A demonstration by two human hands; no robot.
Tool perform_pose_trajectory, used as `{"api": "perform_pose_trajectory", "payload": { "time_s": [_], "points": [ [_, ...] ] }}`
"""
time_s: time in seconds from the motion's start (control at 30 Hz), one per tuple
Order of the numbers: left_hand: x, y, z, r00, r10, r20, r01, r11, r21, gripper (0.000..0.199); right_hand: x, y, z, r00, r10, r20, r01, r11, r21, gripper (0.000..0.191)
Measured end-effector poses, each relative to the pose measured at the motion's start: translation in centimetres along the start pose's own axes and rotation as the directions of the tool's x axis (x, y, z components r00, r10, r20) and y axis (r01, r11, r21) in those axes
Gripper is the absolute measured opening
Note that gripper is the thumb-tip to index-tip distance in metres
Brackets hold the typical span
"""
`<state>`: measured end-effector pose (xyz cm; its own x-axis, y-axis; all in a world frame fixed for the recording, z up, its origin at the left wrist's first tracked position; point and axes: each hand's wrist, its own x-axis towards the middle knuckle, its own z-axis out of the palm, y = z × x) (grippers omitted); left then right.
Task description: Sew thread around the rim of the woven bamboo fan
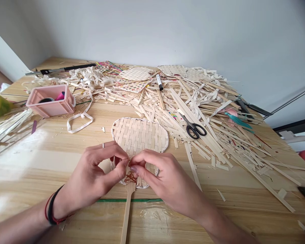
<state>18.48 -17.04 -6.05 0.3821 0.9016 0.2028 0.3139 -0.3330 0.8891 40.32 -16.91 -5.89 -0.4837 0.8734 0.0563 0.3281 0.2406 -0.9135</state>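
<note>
Fingers of the left hand and right hand pinch tight, seemingly on red thread, just over the woven fan. It lies flat on the desk under both hands, each just as near. Its long handle points back toward the person.

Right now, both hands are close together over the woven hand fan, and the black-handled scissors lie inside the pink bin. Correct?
Wrong on the black-handled scissors: the head view shows them on the loose wooden strips, right of the woven hand fan, not inside the pink bin. The left hand and right hand are close together over the fan, as you said.
</note>
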Motion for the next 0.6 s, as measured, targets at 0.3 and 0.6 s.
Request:
{"api": "perform_pose_trajectory", "payload": {
  "time_s": [0.3,0.6],
  "points": [
    [0.30,-0.27,-0.23,0.999,-0.034,0.030,0.037,0.993,-0.112,0.016,0.15,-0.19,0.14,0.999,0.048,0.007,-0.048,0.999,0.022,0.012],
    [0.88,-0.14,-0.52,0.987,-0.156,0.039,0.161,0.957,-0.241,0.023,0.16,-0.16,0.38,0.999,0.030,-0.023,-0.030,0.999,-0.021,0.013]
  ]
}}
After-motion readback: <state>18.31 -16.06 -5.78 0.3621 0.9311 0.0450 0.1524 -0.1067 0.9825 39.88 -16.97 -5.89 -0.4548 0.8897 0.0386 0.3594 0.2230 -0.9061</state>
